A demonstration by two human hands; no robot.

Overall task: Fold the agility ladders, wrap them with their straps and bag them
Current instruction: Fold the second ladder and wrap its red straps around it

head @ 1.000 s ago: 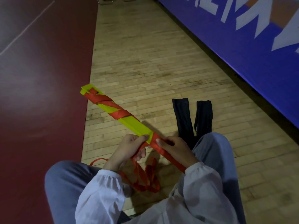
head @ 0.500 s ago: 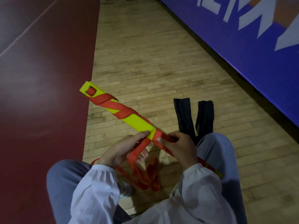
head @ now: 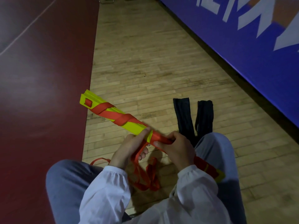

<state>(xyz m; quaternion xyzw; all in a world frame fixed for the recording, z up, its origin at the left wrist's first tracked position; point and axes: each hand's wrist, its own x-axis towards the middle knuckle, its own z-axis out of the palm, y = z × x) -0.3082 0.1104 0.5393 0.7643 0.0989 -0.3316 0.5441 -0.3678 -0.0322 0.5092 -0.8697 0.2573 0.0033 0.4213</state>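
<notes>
Ladder: the folded yellow ladder (head: 137,129) was held slanted above the wood floor (head: 145,70), its near end by the right knee.
Strap: the red strap (head: 120,118) spiralled over the far half; its slack (head: 145,181) lay heaped between the legs.
Left hand: the left hand (head: 129,147) pinched the strap against the ladder's edge.
Right hand: the right hand (head: 176,146) was clasped round the ladder and the newest turn.
Bags: the black bags (head: 184,117) lay flat beyond the knee.
Risk, tension: the turns looked widely spaced; a lapse in pull would probably let them slide and the rungs fan out.
Risk, slack: the heap might twist or snag while feeding.

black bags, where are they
In the head view the black bags lie on the wood floor just beyond the right knee, near the blue banner.
</notes>
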